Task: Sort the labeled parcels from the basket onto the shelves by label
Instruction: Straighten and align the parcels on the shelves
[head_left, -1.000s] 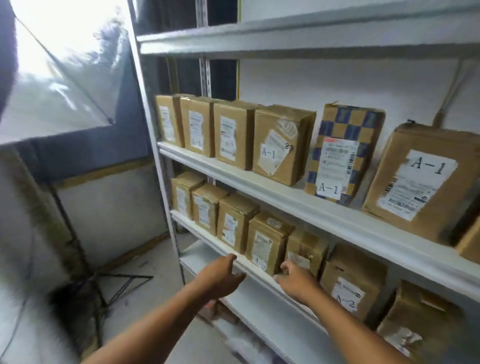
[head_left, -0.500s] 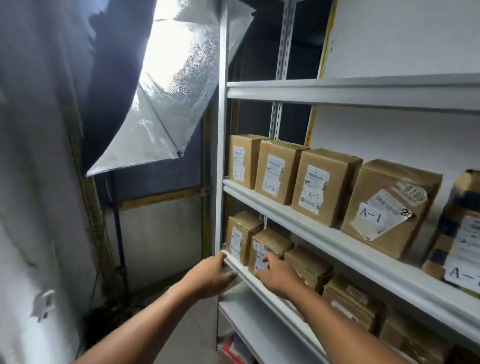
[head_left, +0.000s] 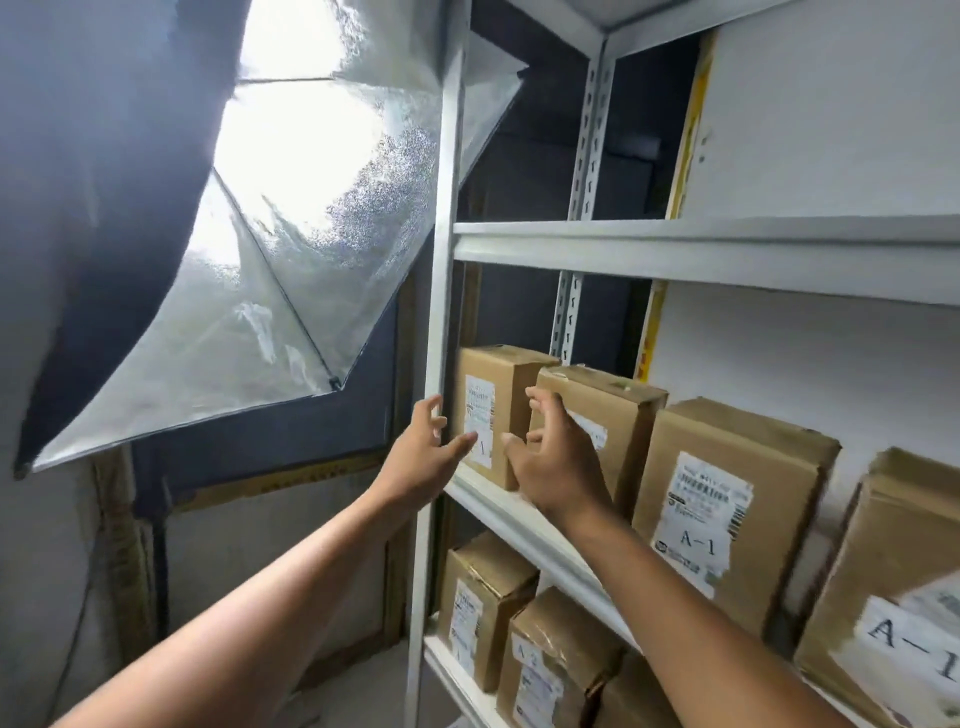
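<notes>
grey shelf (head_left: 675, 254), four a-1 parcels (head_left: 727, 504), two empty hands (head_left: 423, 457)

The main light comes from the softbox (head_left: 291, 208) at upper left; its silver lining is blown out to pure white near the centre, with grainy sparkle around the glare. The wall left of it falls into deep shadow. The white shelf frame (head_left: 675, 249) is evenly lit, and the gap behind its uprights stays dark. My left hand (head_left: 423, 457) and right hand (head_left: 553, 462) show slight motion blur at the fingertips. Wide-angle distortion bends the upright and stretches the parcels (head_left: 727, 499) at the right edge, where the label print is soft.
</notes>
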